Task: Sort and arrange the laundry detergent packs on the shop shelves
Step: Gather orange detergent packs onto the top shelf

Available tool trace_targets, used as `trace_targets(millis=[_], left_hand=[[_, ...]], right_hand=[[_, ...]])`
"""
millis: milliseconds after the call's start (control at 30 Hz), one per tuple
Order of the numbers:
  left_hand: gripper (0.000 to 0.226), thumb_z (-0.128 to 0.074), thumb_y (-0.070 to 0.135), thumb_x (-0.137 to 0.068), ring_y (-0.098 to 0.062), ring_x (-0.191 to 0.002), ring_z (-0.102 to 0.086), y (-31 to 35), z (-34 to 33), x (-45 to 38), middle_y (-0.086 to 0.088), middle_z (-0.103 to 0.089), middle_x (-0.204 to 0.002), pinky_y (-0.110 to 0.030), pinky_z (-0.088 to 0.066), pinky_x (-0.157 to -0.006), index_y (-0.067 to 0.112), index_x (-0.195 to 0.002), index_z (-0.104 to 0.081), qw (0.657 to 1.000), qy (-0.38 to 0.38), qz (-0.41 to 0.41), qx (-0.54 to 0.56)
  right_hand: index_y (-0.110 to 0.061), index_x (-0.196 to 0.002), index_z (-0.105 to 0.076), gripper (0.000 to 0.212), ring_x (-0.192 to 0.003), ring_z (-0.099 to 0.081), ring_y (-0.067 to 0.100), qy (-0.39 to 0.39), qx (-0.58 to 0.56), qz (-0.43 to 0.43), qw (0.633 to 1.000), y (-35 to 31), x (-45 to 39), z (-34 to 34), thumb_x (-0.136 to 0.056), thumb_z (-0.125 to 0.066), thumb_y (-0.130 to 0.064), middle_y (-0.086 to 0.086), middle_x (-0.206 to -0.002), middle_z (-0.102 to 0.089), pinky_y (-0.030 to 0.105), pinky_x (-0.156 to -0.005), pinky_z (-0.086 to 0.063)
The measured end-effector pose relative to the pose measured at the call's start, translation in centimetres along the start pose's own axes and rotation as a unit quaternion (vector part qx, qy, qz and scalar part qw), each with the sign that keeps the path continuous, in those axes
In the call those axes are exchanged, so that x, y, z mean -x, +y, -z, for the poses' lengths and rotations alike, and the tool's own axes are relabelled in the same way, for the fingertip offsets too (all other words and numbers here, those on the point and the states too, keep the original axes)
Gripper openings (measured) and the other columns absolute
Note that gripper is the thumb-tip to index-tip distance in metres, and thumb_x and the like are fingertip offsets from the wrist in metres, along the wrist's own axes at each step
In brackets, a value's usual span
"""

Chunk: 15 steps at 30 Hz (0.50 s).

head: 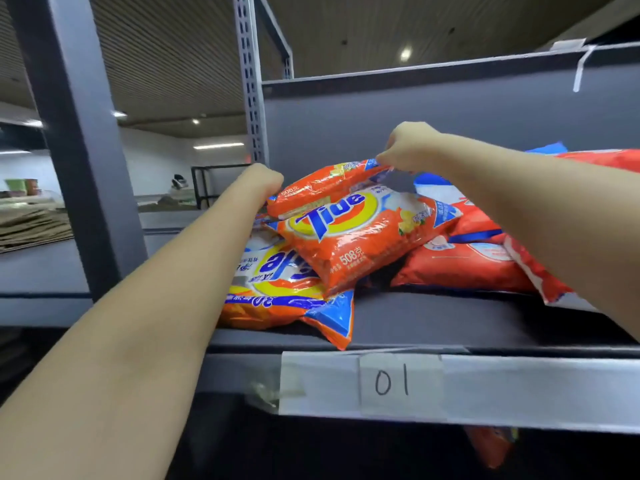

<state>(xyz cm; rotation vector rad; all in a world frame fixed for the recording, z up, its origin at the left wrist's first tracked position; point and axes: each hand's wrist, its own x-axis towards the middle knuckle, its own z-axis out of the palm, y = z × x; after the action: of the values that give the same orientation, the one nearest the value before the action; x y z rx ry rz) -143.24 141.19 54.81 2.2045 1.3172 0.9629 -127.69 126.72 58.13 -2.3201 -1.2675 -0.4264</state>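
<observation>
Both hands are up on the grey metal shelf with the white paper "01" label taped to its front edge: the left hand has its fingers curled round the left end of a small orange plastic Tide detergent pack and the right hand is pinching that same pack's right end. That pack sits on top of another orange Tide pack marked 508, which leans on a bigger upside-down orange and blue pack at the left, with a pile of red and white packs just beside them on the right
</observation>
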Motion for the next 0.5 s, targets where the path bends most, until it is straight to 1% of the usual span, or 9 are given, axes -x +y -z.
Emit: trace_targets(millis=[67,100,167,200,233,300,333,400,500], left_hand=[[0.032,-0.045,0.019,-0.094,-0.033,-0.103,-0.058,0.3,0.6,1.6,-0.016,-0.057,-0.109,-0.032,-0.041,-0.069,-0.002,-0.117,-0.054,0.999,0.043,-0.029,0.001],[0.033,-0.044,0.021,-0.095,-0.032,-0.101,-0.058,0.5,0.9,2.6,-0.016,-0.059,-0.108,-0.033,-0.042,-0.069,-0.002,-0.115,-0.056,0.997,0.057,-0.050,-0.002],[0.026,-0.042,0.021,-0.095,-0.024,-0.084,-0.055,1.2,1.0,5.3,-0.010,-0.058,-0.089,-0.028,-0.038,-0.059,0.001,-0.095,-0.058,0.992,0.067,-0.108,-0.020],[0.025,-0.041,0.021,-0.096,-0.019,-0.082,-0.051,1.6,1.0,6.8,-0.005,-0.056,-0.084,-0.026,-0.035,-0.058,0.005,-0.089,-0.058,0.987,0.074,-0.134,-0.039],[0.026,-0.040,0.021,-0.096,-0.017,-0.083,-0.049,2.1,1.0,8.4,-0.001,-0.055,-0.084,-0.026,-0.034,-0.061,0.008,-0.089,-0.061,0.982,0.079,-0.159,-0.058],[0.028,-0.039,0.023,-0.096,-0.020,-0.090,-0.053,2.8,1.0,11.7,0.001,-0.060,-0.091,-0.027,-0.037,-0.066,0.012,-0.093,-0.064,0.970,0.088,-0.208,-0.089],[0.029,-0.039,0.024,-0.097,-0.023,-0.098,-0.055,3.1,0.9,13.4,-0.001,-0.064,-0.101,-0.028,-0.040,-0.071,0.012,-0.102,-0.065,0.965,0.090,-0.226,-0.099],[0.033,-0.040,0.026,-0.096,-0.029,-0.110,-0.055,3.3,0.4,16.7,-0.007,-0.064,-0.118,-0.034,-0.042,-0.085,0.013,-0.115,-0.064,0.955,0.103,-0.251,-0.118],[0.033,-0.041,0.026,-0.095,-0.032,-0.111,-0.054,3.0,-0.5,22.4,-0.011,-0.065,-0.116,-0.040,-0.043,-0.087,0.013,-0.112,-0.066,0.931,0.142,-0.307,-0.136]], right_hand=[[-0.001,-0.100,-0.065,0.025,-0.075,-0.053,0.029,0.029,0.041,0.026,0.998,0.2,1.3,0.5,-0.089,-0.053,-0.019,0.013,-0.084,-0.057,0.027,-0.050,-0.037],[-0.001,-0.097,-0.065,0.023,-0.076,-0.051,0.030,0.036,0.061,0.039,0.997,0.3,2.1,0.8,-0.089,-0.052,-0.018,0.013,-0.085,-0.056,0.027,-0.052,-0.035],[-0.001,-0.088,-0.062,0.019,-0.073,-0.049,0.031,0.042,0.089,0.061,0.993,0.7,3.9,1.6,-0.089,-0.050,-0.016,0.015,-0.083,-0.057,0.026,-0.051,-0.032],[0.000,-0.085,-0.062,0.020,-0.071,-0.048,0.032,0.045,0.098,0.072,0.992,0.8,5.0,2.0,-0.089,-0.050,-0.016,0.016,-0.081,-0.058,0.026,-0.052,-0.033],[0.000,-0.084,-0.062,0.022,-0.071,-0.049,0.032,0.047,0.105,0.083,0.990,1.0,6.3,2.5,-0.089,-0.049,-0.017,0.017,-0.081,-0.059,0.027,-0.055,-0.034],[0.002,-0.084,-0.062,0.025,-0.073,-0.051,0.035,0.050,0.115,0.107,0.986,1.2,9.3,3.4,-0.090,-0.049,-0.019,0.019,-0.085,-0.064,0.030,-0.060,-0.038],[0.003,-0.088,-0.063,0.026,-0.078,-0.054,0.037,0.054,0.118,0.123,0.984,1.4,10.9,3.9,-0.090,-0.049,-0.020,0.020,-0.090,-0.065,0.033,-0.063,-0.042],[-0.001,-0.102,-0.063,0.028,-0.093,-0.057,0.040,0.069,0.115,0.154,0.979,1.9,14.4,4.7,-0.092,-0.049,-0.023,0.020,-0.102,-0.064,0.038,-0.075,-0.048],[-0.005,-0.115,-0.060,0.032,-0.107,-0.053,0.038,0.092,0.108,0.200,0.969,3.3,20.5,5.7,-0.094,-0.048,-0.025,0.018,-0.115,-0.061,0.041,-0.086,-0.046]])
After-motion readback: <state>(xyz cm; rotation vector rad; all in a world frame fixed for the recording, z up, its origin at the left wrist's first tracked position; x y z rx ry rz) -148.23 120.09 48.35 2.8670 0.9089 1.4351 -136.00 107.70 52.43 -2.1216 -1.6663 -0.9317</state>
